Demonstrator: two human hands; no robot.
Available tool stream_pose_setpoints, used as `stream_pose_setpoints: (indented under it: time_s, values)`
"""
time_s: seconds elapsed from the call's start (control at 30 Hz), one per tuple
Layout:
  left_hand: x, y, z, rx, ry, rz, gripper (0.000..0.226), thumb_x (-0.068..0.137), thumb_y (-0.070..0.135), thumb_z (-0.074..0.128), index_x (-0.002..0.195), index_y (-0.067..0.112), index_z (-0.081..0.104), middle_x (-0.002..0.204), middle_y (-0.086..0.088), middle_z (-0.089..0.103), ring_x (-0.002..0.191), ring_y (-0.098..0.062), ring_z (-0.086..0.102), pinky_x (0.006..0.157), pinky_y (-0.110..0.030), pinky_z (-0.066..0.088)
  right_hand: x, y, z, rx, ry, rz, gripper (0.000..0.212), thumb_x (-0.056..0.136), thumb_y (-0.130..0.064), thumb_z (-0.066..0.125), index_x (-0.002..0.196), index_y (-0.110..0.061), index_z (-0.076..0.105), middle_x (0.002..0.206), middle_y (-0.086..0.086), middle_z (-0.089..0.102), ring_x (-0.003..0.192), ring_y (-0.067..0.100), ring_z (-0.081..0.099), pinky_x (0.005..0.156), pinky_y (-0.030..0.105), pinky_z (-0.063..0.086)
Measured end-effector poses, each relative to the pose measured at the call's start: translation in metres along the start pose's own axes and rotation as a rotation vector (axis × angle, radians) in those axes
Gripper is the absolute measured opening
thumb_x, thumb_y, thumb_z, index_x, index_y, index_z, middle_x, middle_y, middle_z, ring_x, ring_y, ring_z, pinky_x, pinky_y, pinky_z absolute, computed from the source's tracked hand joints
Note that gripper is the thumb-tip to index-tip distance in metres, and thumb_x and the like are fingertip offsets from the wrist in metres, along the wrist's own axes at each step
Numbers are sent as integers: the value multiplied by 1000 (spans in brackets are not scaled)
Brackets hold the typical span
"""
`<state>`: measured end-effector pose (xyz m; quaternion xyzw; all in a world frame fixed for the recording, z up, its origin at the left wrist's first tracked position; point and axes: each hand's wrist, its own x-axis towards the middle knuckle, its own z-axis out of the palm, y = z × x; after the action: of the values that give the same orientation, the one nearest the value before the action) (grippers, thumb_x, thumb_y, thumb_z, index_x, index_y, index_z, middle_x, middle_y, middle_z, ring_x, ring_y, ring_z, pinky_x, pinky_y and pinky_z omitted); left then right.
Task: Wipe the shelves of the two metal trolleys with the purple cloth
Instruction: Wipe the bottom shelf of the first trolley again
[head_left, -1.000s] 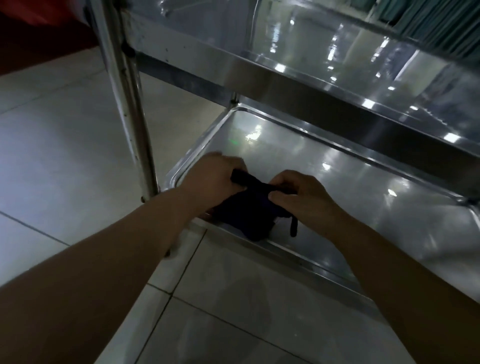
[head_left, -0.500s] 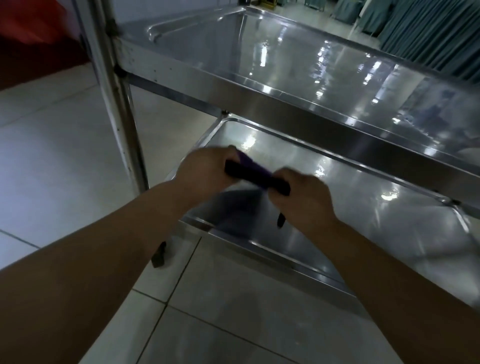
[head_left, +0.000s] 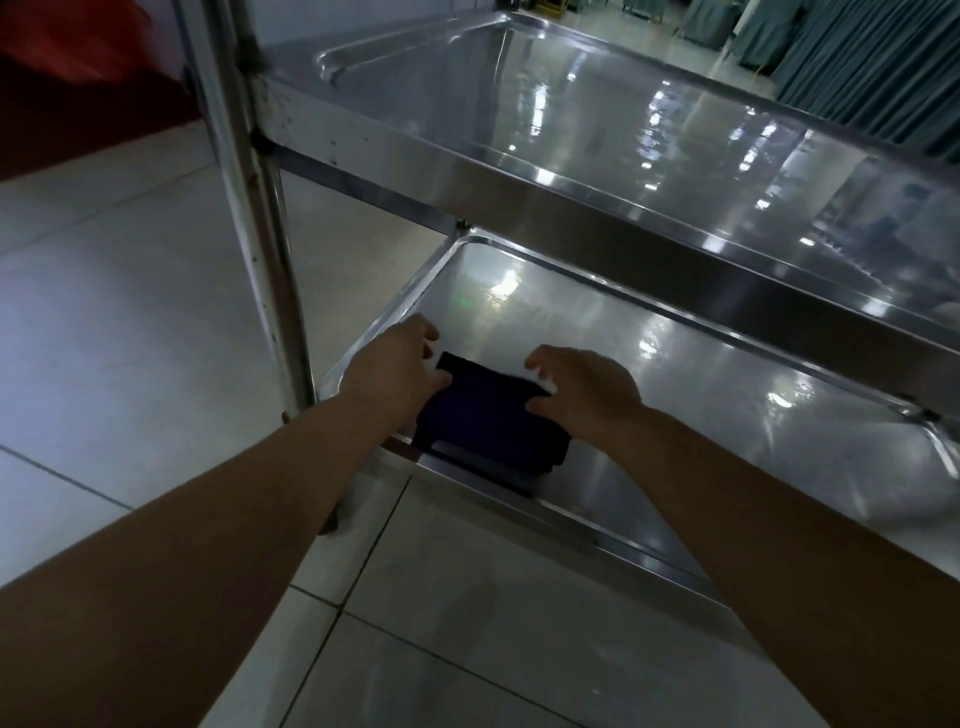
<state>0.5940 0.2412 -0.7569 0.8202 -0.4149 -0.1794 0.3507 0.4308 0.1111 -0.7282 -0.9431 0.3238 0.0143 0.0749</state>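
On my far left stands the scuffed steel upright post (head_left: 260, 270) of the metal trolley. Just right of it, my left hand (head_left: 400, 364) lies with fingers loosely extended, its thumb side touching the left edge of the folded dark purple cloth (head_left: 488, 421). Half a second ago both hands pinched that cloth up in the air. Now it lies flat as a pad between them, on the front left corner of the shiny lower steel shelf (head_left: 727, 415). To the cloth's right, my right hand (head_left: 587, 392) hovers spread and lifted, with only the thumb brushing the fabric. I judge the folding done. Wiping of this shelf, which stretches away beyond the right hand, can start.
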Motion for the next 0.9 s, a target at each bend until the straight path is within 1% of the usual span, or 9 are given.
stream_pose_setpoints:
  time_s: [0.07, 0.17, 0.3, 0.4, 0.5, 0.57, 0.67, 0.8, 0.9]
  values:
    - [-2, -7, 4, 63, 70, -8, 43, 84, 25, 69, 122, 20, 52, 105, 7, 56, 88, -10, 54, 76, -25, 42, -1, -4, 9, -124, 68, -173, 57, 85, -20, 68, 138, -23, 47, 140, 2, 48, 125, 23, 46, 103, 37, 36]
    - [-17, -30, 4, 129, 170, 51, 26, 87, 23, 64, 112, 20, 60, 99, 8, 57, 88, -13, 58, 78, -28, 46, -5, -10, 31, -51, 134, -517, 46, 82, -9, 70, 126, -17, 62, 139, 11, 52, 125, 31, 50, 104, 41, 36]
    - [-48, -67, 3, 321, 272, 267, 11, 87, 15, 58, 88, 12, 69, 84, -4, 63, 78, -24, 61, 66, -37, 52, 4, -1, 61, -117, 9, -678, 38, 95, -28, 44, 128, -20, 61, 145, 11, 45, 134, 29, 44, 110, 42, 29]
    - [-64, -85, -1, 434, 262, 375, 27, 84, 23, 46, 75, 12, 69, 74, -5, 62, 68, -25, 60, 58, -36, 54, 16, -3, 67, -40, -106, -642, 56, 99, -49, 18, 141, -24, 45, 154, -2, 21, 145, 16, 17, 117, 29, 9]
    - [-72, -99, 0, 485, 266, 434, 5, 77, 11, 70, 81, 13, 69, 79, -5, 64, 71, -26, 63, 61, -34, 55, 34, -9, 69, 31, -112, -509, 51, 102, -47, 16, 147, -29, 32, 155, -12, 5, 145, 6, 0, 119, 28, 0]
    - [-73, -104, 3, 466, 244, 424, 20, 68, 6, 80, 84, 12, 71, 79, -5, 65, 71, -26, 63, 60, -33, 55, 55, -17, 68, 16, -104, -392, 45, 104, -38, 24, 149, -33, 27, 159, -10, 3, 147, 9, -4, 121, 35, 2]
    - [-71, -112, 5, 474, 278, 465, 13, 72, 6, 72, 84, 12, 72, 79, -3, 65, 71, -25, 63, 59, -33, 56, 89, -31, 64, -29, -116, -222, 45, 105, -36, 23, 150, -38, 20, 161, -7, 0, 148, 14, -7, 120, 39, 2]
    - [-70, -117, 6, 431, 288, 487, 31, 62, 2, 80, 90, 12, 73, 83, -4, 68, 74, -25, 65, 63, -32, 56, 127, -44, 62, -58, -146, -56, 47, 105, -38, 19, 151, -39, 13, 161, -8, -3, 148, 23, -8, 119, 48, 5]
    - [-68, -118, 7, 399, 328, 501, 28, 64, 2, 71, 90, 11, 74, 84, -4, 69, 74, -25, 66, 60, -31, 55, 144, -55, 61, -47, -160, 30, 48, 104, -37, 18, 151, -40, 12, 161, -8, -3, 148, 25, -5, 117, 49, 9]
